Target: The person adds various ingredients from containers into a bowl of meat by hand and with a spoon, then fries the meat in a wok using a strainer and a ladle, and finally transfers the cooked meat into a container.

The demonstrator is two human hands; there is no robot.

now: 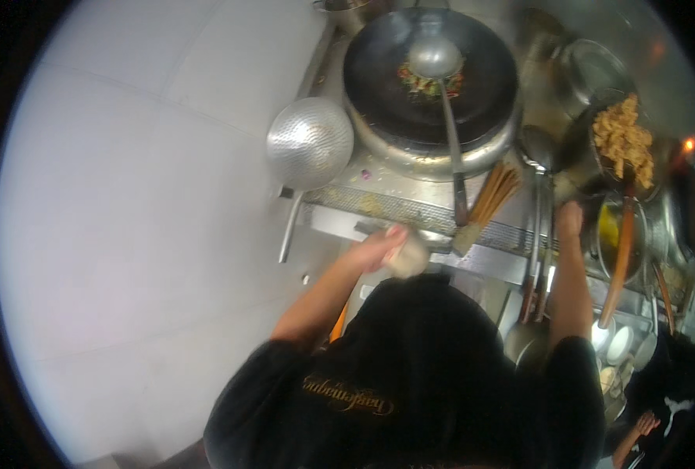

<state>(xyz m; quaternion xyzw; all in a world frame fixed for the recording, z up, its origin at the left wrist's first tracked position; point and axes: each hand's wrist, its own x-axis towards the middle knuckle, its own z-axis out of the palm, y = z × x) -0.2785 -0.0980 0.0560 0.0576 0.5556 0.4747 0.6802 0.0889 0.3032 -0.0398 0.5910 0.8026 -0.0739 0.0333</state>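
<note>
My left hand point(376, 249) is closed around a pale folded cloth point(409, 258), blurred, just in front of the stove's edge. Over on the right, my right hand point(570, 220) reaches forward beside two long-handled ladles point(538, 152); blur hides its fingers, so its grip is unclear. Ahead of me sits a black wok point(376, 99) on a round metal burner ring point(406, 167). Chopped red and green food point(417, 88) lies in the wok's bottom. Resting across it is a metal ladle point(435, 58), its handle reaching over the rim towards me. A bamboo wok brush point(491, 193) leans near that handle.
A hammered metal wok lid or scoop point(311, 142) stands left by the white wall point(148, 205). To the right, a wooden-handled strainer holds fried pieces point(624, 140) above a pot with yellow liquid point(611, 231). Small white bowls point(620, 345) and another person's hand point(647, 423) are lower right.
</note>
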